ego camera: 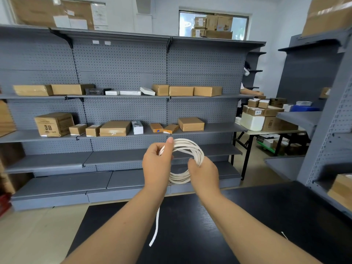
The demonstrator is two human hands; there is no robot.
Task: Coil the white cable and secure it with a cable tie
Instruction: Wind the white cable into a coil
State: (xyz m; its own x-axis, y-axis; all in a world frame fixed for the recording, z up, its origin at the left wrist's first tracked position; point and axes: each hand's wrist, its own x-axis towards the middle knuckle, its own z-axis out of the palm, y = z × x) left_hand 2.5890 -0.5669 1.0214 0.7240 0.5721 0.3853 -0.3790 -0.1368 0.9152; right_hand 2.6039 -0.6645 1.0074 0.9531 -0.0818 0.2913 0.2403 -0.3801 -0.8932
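Left hand (157, 164) and right hand (203, 174) grip the coiled white cable (190, 147) (short tail dangling); finish winding, then bind it.

Grey pegboard shelves (122, 60) are stocked with cardboard boxes (54, 124); a window (184, 20) is set in the pale wall (163, 14).

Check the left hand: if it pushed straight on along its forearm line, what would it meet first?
Apart from the white cable coil that the left hand grips, probably the grey metal shelf behind, near the flat brown cardboard box. The gap between looks free, though depth is unclear.
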